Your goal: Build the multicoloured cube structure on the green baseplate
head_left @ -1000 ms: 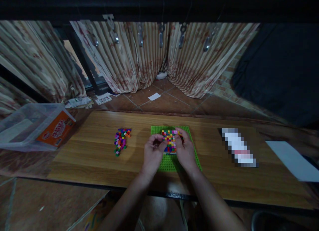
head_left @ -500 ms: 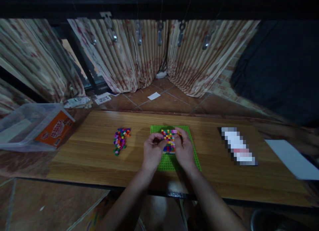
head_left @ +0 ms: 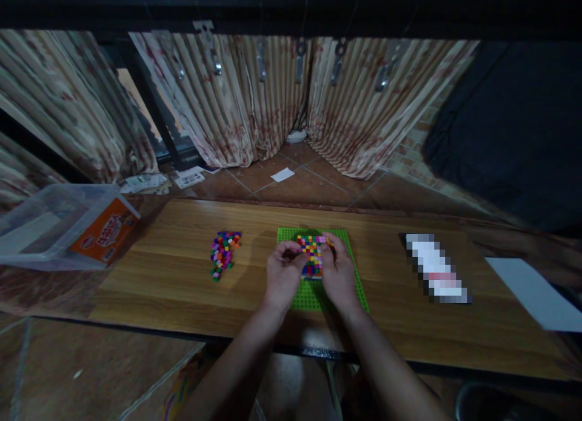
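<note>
A multicoloured block built from small toy bricks (head_left: 311,251) stands over the green studded baseplate (head_left: 300,301). My left hand (head_left: 284,278) is at its left side, with thumb and forefinger pinched close to the edge. Whatever lies between those fingertips is too small to make out. From the right, my right hand (head_left: 340,278) grips the block, its thumb on the near face and its fingers curled around the far right corner. On the wood to the left lies a pile of loose coloured bricks (head_left: 222,254).
The wooden table (head_left: 163,275) carries a phone-like slab with a pixelated surface (head_left: 436,268) and a white sheet (head_left: 530,291) to the right. A clear plastic bin with an orange label (head_left: 107,230) stands at the left. Striped curtains (head_left: 254,118) hang beyond.
The view has shifted slightly, so everything on the table sits a little further right. Both hands keep nearly the same hold at the block.
</note>
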The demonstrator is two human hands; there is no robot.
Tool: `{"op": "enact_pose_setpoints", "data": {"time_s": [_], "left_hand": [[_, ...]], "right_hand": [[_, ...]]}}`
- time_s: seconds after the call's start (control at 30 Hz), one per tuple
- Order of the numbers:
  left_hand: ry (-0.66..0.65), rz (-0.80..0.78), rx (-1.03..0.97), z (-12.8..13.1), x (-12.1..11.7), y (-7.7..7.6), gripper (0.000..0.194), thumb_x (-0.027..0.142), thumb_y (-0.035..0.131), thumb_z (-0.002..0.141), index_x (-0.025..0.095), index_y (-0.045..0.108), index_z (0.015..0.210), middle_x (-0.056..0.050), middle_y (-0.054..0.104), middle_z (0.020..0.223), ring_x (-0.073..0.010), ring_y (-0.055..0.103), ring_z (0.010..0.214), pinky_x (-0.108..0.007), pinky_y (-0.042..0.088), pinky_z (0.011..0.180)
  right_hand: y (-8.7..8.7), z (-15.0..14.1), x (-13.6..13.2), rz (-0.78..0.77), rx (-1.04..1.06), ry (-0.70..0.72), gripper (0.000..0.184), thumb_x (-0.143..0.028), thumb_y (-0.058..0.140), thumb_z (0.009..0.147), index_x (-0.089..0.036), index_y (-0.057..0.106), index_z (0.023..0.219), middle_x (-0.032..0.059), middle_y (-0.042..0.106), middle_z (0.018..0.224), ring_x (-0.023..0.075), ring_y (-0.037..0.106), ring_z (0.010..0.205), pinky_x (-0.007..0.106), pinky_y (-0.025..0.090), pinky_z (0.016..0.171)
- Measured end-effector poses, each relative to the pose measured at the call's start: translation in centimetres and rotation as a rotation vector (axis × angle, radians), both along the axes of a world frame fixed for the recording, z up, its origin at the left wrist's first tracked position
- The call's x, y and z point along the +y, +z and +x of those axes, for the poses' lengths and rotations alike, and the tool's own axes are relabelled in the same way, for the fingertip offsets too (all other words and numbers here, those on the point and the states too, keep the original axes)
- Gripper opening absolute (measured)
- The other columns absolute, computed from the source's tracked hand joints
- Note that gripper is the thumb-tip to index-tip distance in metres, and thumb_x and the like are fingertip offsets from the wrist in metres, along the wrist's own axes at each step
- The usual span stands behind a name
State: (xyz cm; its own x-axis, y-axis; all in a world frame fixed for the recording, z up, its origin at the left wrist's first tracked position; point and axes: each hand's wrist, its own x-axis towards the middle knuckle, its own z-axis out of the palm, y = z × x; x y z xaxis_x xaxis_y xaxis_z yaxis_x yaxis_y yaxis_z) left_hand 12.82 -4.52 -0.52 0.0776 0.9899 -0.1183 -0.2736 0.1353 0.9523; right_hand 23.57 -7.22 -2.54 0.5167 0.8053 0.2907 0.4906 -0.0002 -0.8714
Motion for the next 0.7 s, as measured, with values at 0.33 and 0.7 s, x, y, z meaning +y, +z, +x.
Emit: {"op": "enact_pose_setpoints", "data": {"time_s": [0.33, 0.7], "left_hand": [[-0.014, -0.016, -0.004, -0.16, -0.08, 0.08, 0.02, 0.023, 0.072, 0.061, 0.018, 0.059, 0.076, 0.003, 0.057, 0.07, -0.0097, 0.052, 0.064, -0.022, 0.042, 0.064], [-0.02, 0.015, 0.109, 0.07, 0.12, -0.03, 0.028, 0.018, 0.073, 0.058, 0.018, 0.058, 0.082, 0.003, 0.06, 0.073, -0.0107, 0.055, 0.063, -0.024, 0.044, 0.062]], "right_hand": [[-0.43, 0.85, 0.12, 0.002, 0.328, 0.055, 0.038, -0.04, 0.054, 0.083, -0.023, 0.062, 0.116, 0.0068, 0.065, 0.117, 0.0237, 0.059, 0.106, 0.044, 0.044, 0.094], [0.19, 0.67, -0.6, 0.046, 0.515, 0.181, 0.044, -0.033, 0.063, 0.077, -0.026, 0.06, 0.121, 0.0044, 0.066, 0.116, 0.0233, 0.06, 0.104, 0.044, 0.046, 0.094]]}}
